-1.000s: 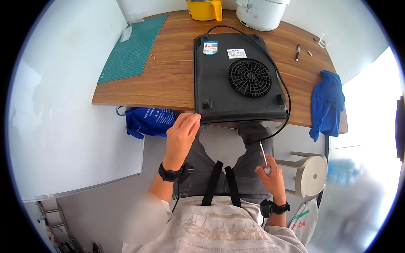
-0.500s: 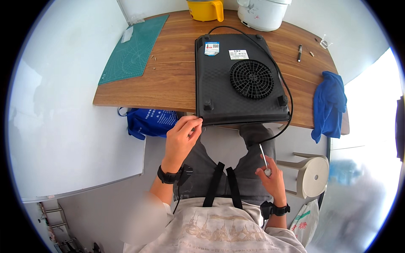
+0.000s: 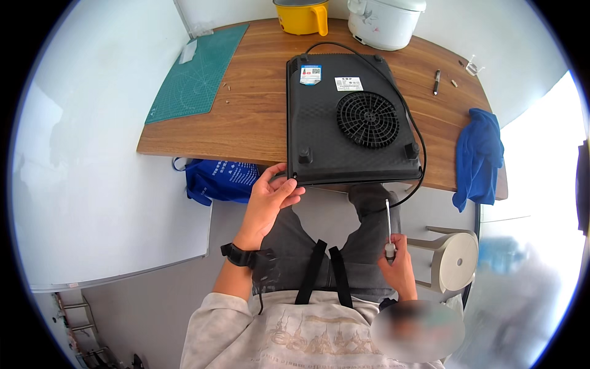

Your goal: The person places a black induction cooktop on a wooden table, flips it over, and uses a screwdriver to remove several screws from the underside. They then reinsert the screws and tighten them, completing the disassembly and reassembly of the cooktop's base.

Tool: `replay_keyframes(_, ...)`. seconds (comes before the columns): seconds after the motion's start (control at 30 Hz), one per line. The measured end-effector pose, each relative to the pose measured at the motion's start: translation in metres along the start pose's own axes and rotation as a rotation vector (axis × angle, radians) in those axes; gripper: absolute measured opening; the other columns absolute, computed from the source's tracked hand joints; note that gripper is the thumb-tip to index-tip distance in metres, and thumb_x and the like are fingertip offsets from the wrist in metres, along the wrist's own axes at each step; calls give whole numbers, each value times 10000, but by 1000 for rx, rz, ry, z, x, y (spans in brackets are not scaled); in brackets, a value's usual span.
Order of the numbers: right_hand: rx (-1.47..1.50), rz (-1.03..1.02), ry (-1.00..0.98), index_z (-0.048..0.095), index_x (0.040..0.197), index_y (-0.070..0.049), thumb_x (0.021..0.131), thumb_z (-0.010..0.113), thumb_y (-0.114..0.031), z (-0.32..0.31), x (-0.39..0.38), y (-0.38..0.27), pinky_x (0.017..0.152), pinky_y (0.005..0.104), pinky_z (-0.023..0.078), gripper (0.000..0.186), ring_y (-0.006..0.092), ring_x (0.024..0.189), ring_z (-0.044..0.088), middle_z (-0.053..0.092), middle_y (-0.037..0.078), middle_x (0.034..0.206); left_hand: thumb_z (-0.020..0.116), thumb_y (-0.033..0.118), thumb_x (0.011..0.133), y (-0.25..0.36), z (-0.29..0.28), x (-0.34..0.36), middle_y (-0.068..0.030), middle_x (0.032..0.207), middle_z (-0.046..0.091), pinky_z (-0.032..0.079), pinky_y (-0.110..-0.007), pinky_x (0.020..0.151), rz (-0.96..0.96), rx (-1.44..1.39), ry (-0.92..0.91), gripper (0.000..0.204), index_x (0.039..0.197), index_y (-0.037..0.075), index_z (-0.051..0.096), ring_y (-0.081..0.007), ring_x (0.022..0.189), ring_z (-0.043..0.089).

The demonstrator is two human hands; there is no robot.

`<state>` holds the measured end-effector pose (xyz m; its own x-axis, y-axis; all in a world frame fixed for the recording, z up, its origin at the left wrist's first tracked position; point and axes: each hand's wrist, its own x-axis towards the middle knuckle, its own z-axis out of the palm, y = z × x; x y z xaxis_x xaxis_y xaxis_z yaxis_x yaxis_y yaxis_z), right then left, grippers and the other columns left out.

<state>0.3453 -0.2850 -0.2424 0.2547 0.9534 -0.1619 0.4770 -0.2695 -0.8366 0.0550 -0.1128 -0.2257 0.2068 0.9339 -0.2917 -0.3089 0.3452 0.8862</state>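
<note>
A black induction cooker [image 3: 319, 132] lies upside down on the table, its round fan grille, feet and labels facing up. Its near edge sticks out past the table's front. At the near left corner my left hand [image 3: 270, 195] grips it, thumb on top and fingers spread around and below the edge; some fingertips are hidden. My right hand [image 3: 399, 269], lower and to the right above my leg, is closed around the handle of a screwdriver [image 3: 389, 237]. The screwdriver's shaft points up and away from me, apart from the cooker.
A black power cord [image 3: 413, 117] loops over the cooker's right side and hangs off the front edge. Around it are a green cutting mat [image 3: 193, 80], a yellow pot [image 3: 301, 18], a white rice cooker [image 3: 386, 24], a pen [image 3: 437, 82], a blue cloth [image 3: 478, 157] and a stool [image 3: 456, 261].
My left fingers have gone from a pinch at the corner to a wider grip around it. My right hand has moved slightly nearer me, with the screwdriver turned more upright.
</note>
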Motion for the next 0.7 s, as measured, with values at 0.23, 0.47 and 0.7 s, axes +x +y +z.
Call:
replay_keyframes(0.23, -58, -173, -217, 579, 1336, -69, 819, 677, -13, -28, -4, -42, 761, 303, 504, 529, 231, 792, 604, 665, 111, 972, 673, 98, 967, -12, 4, 3, -39, 1076, 697, 601, -223, 822, -75, -203, -72, 328, 1272, 2, 604, -137, 949, 711)
replay_keyframes(0.47, -137, -65, -58, 565, 1368, -86, 820, 706, -49, -38, -7, -80, 814, 316, 533, 568, 272, 792, 676, 742, 132, 1030, 658, 118, 976, -27, 27, 14, -52, 1077, 692, 595, -242, 866, -108, -241, -172, 286, 1234, 5, 605, -164, 1003, 706)
replay_keyframes(0.7, -282, -105, 132, 660, 1120, -32, 772, 755, -36, -48, -6, -93, 796, 316, 542, 361, 282, 841, 706, 728, 120, 990, 616, 454, 988, 1, 30, 30, -99, 1146, 709, 592, -330, 839, -359, -242, -405, 495, 1234, 25, 632, -239, 1038, 716)
